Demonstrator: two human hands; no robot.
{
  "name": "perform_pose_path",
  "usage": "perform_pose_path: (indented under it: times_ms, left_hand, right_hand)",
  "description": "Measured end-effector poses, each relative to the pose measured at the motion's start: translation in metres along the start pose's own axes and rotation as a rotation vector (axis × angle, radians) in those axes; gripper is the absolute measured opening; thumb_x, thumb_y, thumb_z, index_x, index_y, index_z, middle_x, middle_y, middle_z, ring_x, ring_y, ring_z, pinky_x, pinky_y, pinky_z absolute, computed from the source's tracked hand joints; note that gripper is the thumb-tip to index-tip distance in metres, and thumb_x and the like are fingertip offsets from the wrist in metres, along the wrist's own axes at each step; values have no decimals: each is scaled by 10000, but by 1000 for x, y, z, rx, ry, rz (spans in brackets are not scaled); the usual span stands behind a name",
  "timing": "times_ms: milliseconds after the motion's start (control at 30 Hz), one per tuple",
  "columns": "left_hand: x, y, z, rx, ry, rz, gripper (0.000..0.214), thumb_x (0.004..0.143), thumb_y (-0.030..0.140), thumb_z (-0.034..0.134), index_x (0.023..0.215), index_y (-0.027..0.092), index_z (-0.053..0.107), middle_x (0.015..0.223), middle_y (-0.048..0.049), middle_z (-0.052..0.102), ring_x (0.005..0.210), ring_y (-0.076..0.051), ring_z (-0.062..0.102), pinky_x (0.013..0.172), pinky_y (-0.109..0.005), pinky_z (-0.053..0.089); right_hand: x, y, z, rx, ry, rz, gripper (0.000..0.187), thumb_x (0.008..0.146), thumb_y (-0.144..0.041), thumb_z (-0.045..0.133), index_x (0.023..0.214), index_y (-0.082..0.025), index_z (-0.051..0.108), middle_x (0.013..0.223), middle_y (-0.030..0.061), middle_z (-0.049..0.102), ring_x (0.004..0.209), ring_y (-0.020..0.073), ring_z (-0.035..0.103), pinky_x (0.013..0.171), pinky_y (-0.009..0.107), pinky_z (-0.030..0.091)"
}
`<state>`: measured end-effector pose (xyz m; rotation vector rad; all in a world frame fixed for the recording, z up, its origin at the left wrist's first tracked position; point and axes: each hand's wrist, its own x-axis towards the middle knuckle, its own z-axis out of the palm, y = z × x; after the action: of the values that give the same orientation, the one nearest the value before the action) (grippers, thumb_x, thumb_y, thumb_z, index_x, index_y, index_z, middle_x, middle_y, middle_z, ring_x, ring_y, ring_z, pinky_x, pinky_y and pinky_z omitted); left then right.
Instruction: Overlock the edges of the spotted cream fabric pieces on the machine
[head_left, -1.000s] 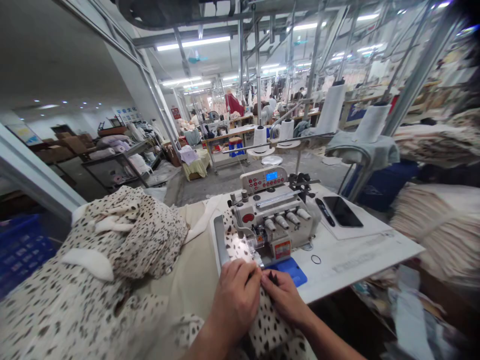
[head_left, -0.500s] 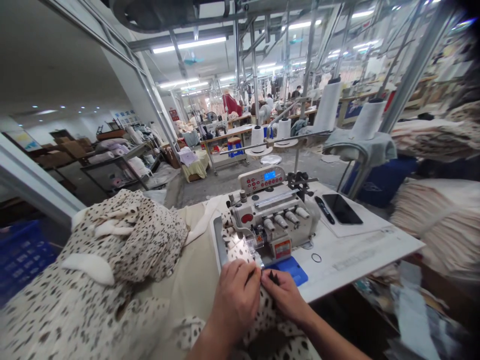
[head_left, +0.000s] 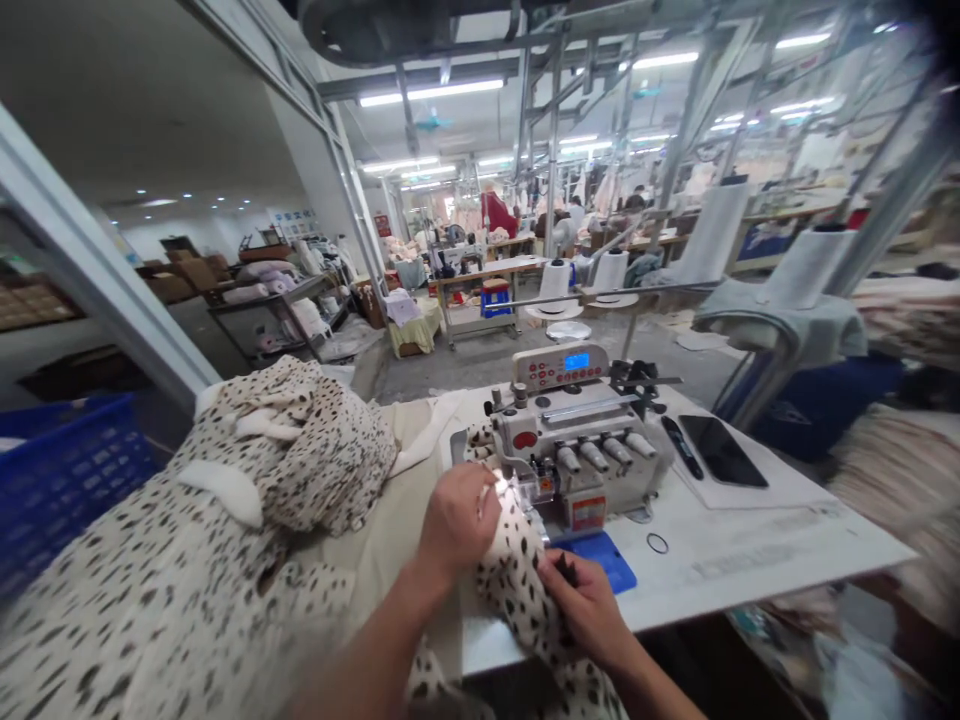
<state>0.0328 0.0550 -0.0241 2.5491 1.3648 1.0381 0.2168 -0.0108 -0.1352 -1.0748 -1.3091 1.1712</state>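
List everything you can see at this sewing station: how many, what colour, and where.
spotted cream fabric piece: one, cream with dark spots, running from the table's near edge to the machine's needle
heap of spotted cream fabric: one, same print, left of the machine
cream metal sewing machine: one, cream-grey with a blue-lit panel on top, mid-table
white flat table: one, white, under the machine
blue flat pad: one, blue, in front of the machine
black flat phone: one, black, right of the machine
thin black ring: one, black, beside the pad
white thread cones: four, white, on the rack behind
blue plastic crate: one, blue, far left
left hand: one, curled on the fabric piece by the needle
right hand: one, pinching the fabric piece nearer the edge
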Motion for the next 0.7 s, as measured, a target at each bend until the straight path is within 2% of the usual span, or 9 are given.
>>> perform_pose_path:
  times_ms: [100,167,233,300,400,467,533,600,700]
  left_hand:
    - [22,-29,-4,39,-47,-68,267,864,183,547,1098,224,668,1061,-64,717,989,-221,651,894,-350,499]
    - [27,-44,-5,78,-66,-87,290,816,260,648,1104,246,686,1141,-74,714,1085,-293,631,971,-446,465]
    - [24,-51,-5,130,-42,-147,317,820,291,660,1127,216,687,1239,-135,675,1202,-389,560,1044,-594,368]
    - [18,-49,-6,195,41,-232,338,864,228,586,1191,179,657,1286,-183,636,1265,-414,505,1069,-658,301]
    - [4,-35,-7,203,188,-249,354,871,110,486,1174,177,655,1214,-160,653,1210,-330,550,1052,-541,391]
    - [-6,-24,-6,107,146,-130,316,873,136,505,1133,197,673,1156,-124,673,1126,-282,595,1001,-461,455]
    - [-16,-17,-3,41,37,-42,273,885,231,559,1130,214,679,1183,-111,678,1125,-281,602,1007,-467,463]
    - [-24,-15,-1,66,-13,-62,313,890,320,600,1177,215,667,1293,-125,643,1213,-324,564,1064,-535,417]
    - [-27,-18,-3,81,10,-89,368,860,355,655,1201,216,661,1376,-133,595,1284,-358,511,1118,-583,346]
  right_hand:
    - [0,5,-2,-38,8,-6,494,877,-628,603,770,-159,720,728,50,683,707,209,603,691,299,506]
    - [0,8,-3,-52,2,-8,488,874,-623,608,788,-160,733,738,59,700,709,219,620,682,301,513]
    - [-1,9,-4,-60,-2,-13,476,873,-613,615,800,-160,741,743,65,713,705,221,629,678,301,518]
    - [-2,9,-4,-68,-3,-19,464,866,-604,628,807,-159,745,746,69,718,697,220,630,669,301,520]
    - [-4,9,-3,-75,29,-13,446,860,-590,644,788,-160,739,719,60,701,671,208,615,637,290,512]
    - [-4,9,-2,-85,40,-16,430,868,-573,643,783,-163,738,709,54,696,670,204,611,638,284,510]
    - [-3,11,-2,-105,22,-36,420,878,-561,636,800,-164,745,723,57,707,684,207,620,654,283,514]
    - [-3,13,-3,-127,3,-51,417,890,-555,622,817,-166,751,740,61,719,695,211,628,657,281,514]
    - [-3,15,-4,-144,-7,-53,406,909,-542,602,833,-172,749,760,60,729,710,215,638,662,276,514]
